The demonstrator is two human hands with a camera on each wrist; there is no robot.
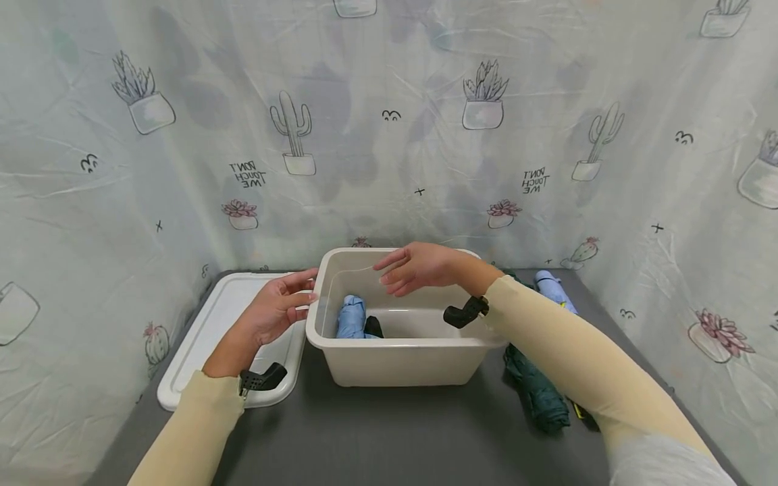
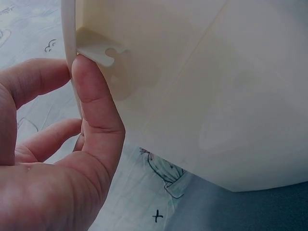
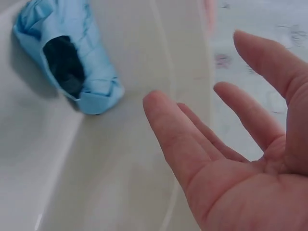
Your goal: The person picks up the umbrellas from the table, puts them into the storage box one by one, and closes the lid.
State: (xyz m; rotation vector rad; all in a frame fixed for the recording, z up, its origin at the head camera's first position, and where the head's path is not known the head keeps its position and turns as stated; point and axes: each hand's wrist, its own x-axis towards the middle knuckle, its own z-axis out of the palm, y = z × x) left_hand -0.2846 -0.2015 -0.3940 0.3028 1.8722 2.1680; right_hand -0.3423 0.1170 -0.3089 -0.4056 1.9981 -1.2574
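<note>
Fingers of my right hand (image 1: 419, 268) hover spread and empty over the bin (image 1: 407, 364); my left hand (image 1: 281, 307) touches its 9 o'clock rim, fingers relaxed. I judge one blue umbrella (image 1: 352, 316) packed; two umbrellas (image 1: 537, 391) remain at 3 o'clock, one lid (image 1: 200, 337) unplaced.

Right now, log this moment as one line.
left hand: touching bin rim | right hand: open above bin | blue umbrella: in bin | lid: left of bin

3 umbrellas (image 1: 352, 316), 1 bin (image 1: 401, 354), 1 lid (image 1: 206, 331)
</note>
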